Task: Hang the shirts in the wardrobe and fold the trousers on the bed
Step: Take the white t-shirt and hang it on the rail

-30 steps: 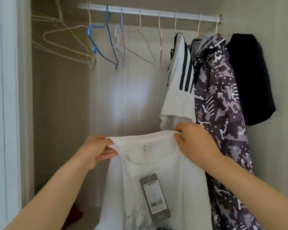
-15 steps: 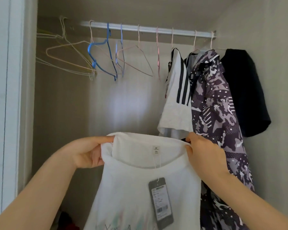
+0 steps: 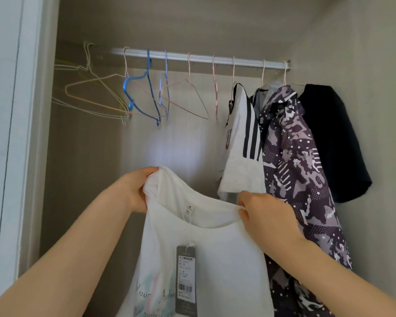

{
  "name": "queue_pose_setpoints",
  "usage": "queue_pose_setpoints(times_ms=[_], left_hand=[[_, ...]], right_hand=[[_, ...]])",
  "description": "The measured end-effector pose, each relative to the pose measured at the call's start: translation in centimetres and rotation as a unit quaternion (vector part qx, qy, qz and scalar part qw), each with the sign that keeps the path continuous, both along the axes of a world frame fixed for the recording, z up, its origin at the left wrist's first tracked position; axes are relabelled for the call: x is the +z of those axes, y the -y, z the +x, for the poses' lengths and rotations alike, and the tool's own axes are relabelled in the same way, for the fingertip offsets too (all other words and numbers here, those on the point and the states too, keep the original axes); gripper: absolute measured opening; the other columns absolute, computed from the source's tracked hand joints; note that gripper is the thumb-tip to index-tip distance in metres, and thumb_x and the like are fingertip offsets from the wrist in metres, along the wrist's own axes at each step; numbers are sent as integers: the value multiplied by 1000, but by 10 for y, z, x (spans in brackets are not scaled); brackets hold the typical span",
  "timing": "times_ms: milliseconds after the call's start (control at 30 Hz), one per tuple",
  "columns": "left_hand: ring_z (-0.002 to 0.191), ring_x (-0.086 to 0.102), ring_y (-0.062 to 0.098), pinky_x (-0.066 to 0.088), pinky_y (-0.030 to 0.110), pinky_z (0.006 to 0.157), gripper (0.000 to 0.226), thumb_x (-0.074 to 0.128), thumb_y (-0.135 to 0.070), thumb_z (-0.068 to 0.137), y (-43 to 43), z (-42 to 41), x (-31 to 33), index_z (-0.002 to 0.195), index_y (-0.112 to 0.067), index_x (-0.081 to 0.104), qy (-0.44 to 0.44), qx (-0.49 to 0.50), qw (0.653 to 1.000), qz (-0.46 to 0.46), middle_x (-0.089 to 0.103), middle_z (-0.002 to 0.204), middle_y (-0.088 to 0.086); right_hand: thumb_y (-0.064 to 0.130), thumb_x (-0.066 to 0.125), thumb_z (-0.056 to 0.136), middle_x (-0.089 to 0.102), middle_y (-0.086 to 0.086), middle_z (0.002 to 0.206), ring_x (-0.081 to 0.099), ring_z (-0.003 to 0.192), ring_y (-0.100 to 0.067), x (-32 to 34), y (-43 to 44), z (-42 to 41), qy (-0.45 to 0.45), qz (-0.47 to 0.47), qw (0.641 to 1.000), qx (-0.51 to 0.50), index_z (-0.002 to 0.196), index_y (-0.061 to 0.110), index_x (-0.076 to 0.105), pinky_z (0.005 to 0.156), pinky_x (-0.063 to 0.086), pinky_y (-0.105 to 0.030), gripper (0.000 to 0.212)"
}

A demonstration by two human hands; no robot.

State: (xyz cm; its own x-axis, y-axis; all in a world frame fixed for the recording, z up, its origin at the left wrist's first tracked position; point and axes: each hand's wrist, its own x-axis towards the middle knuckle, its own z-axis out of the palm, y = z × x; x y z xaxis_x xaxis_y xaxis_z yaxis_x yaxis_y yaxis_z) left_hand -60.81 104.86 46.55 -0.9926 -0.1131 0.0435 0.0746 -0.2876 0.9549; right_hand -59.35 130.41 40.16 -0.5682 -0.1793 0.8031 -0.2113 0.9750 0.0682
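The step in hand is hanging a shirt. A white shirt [image 3: 206,259], with a grey price tag [image 3: 186,276] dangling from its neck label, is held up before the open wardrobe, low in the view around six o'clock, its neck opening toward the camera. The left hand [image 3: 135,191] has its fingers curled round a bunch of cloth at one shoulder, at about ten o'clock of the neck opening. The right hand [image 3: 266,217] pinches the collar edge on the other side, at about three o'clock. Both are grasping — neither is free. The shirt is on no hanger yet and hangs well below the rail [image 3: 204,58], which runs across the top from about eleven to one o'clock.

Toward one and two o'clock at least three garments already hang: a striped shirt [image 3: 242,161], a patterned shirt [image 3: 300,175] and a black shirt [image 3: 329,143] at the far end. Toward ten and eleven o'clock hang bare hangers, among them a blue hanger [image 3: 150,97] and a pink hanger [image 3: 189,99], the pink one at about twelve o'clock of the held shirt.

The next move, I judge, calls for one hand to let go and take down a bare hanger while the other holds the shirt by its collar, then to feed the hanger in through the neck opening. The loose tag could snag on the hook. No trousers or bed show here — how that part stands I cannot tell.
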Motion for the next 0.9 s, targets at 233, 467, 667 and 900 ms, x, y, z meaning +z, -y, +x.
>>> queue_pose_setpoints(times_ms=[233,467,667,900], left_hand=[[67,59,24,50,35,67,18,64,-23,93,4,-28,37,78,-12,62,-55,37,997,-48,66,64,8],[69,61,25,53,36,76,18,73,-29,86,9,-47,64,93,-13,67,-105,53,983,-139,66,81,10],[68,62,28,55,37,72,35,87,-18,68,25,-63,84,90,-2,64,-120,79,944,-297,65,79,14],[80,66,30,45,29,65,29,81,-20,77,23,-86,67,86,5,68,-182,245,815,-493,62,76,14]], right_hand=[[18,56,89,46,3,67,41,60,-20,51,31,9,-115,30,992,46,86,17,57,44,30,-28,3],[15,47,92,61,-10,100,56,94,-34,162,55,-24,-157,-23,985,65,107,7,56,63,37,-33,20],[21,48,94,47,-19,128,44,118,-38,233,76,-54,-172,-53,983,35,128,0,42,83,42,-43,40],[23,44,95,52,-17,126,45,117,-37,287,76,-98,-114,-140,983,27,125,1,47,87,41,-40,37]])
